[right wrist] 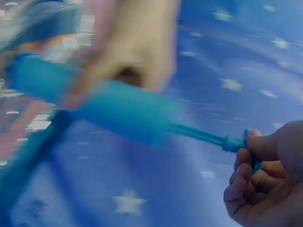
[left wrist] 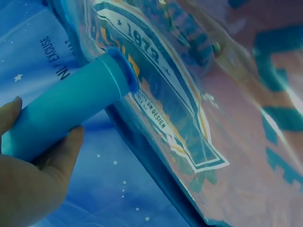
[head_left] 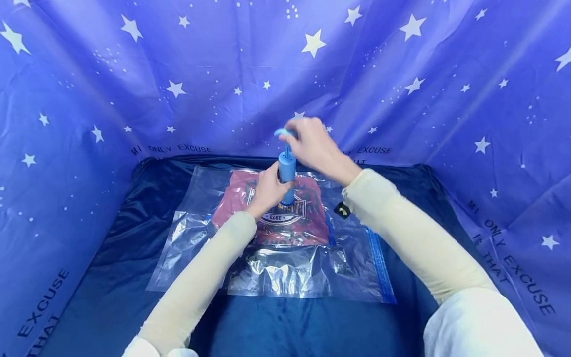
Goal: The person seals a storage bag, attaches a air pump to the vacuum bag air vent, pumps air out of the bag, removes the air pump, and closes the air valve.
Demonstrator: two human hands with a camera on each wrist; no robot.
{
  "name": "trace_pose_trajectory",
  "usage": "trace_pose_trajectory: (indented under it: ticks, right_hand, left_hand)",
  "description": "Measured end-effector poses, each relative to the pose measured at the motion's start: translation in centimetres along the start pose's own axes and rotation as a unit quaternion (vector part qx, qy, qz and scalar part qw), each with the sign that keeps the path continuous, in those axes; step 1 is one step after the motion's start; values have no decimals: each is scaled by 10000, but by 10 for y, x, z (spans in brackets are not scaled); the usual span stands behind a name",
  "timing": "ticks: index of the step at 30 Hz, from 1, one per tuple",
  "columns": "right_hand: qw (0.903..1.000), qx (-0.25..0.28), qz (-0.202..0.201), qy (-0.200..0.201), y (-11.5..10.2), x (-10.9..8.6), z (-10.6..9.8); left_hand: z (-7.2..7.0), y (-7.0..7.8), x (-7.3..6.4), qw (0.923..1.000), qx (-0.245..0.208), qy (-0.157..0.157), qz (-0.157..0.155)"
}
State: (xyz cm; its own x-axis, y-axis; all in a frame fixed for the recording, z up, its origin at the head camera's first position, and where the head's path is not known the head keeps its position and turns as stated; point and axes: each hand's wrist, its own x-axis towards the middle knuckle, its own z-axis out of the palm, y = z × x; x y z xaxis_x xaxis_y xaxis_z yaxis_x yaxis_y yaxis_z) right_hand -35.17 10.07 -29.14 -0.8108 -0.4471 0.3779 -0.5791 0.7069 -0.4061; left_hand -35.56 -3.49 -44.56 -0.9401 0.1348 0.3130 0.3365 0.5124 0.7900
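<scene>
A blue hand pump stands upright on a clear plastic vacuum bag, over the printed front of a folded pink garment inside. My left hand grips the pump's cylinder, thumb and fingers wrapped round it. The cylinder's lower rim meets the plastic over the print. Above it, my right hand holds the pump's handle with curled fingers. The pump's rod shows drawn part way out of the cylinder in the right wrist view.
A blue zip strip runs along the bag's right edge. A small black item with a pale mark lies on the bag near the right forearm. Dark blue velvety cloth covers the surface, with star-printed blue curtains on three sides.
</scene>
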Motion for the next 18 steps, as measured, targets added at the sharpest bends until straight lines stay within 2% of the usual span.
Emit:
trace_pose_trajectory:
  ticks: [2, 5, 9, 12, 15, 16, 18]
  right_hand:
    - [9998, 32, -44, 179, -15, 8, -20]
    - [9971, 23, -257, 715, -35, 17, -47]
    - [9882, 72, -612, 1403, -52, 20, -64]
    - [9792, 66, -841, 1843, -53, 18, -61]
    - [9775, 88, -792, 1952, -40, 14, -48]
    - [9799, 51, -705, 1864, -33, 13, -41]
    - [9891, 64, -436, 1408, -19, 8, -24]
  left_hand:
    - [-1, 1, 1, 9999, 102, 41, 21]
    - [-1, 0, 1, 9997, 253, 34, 8]
    - [3, 0, -1, 9995, 313, -18, -41]
    - [3, -1, 0, 9997, 240, -22, -3]
    - [2, -1, 1, 9997, 214, -105, 2]
    - [2, -1, 2, 9997, 219, -137, -9]
    - [1, -2, 2, 9995, 256, -188, -57]
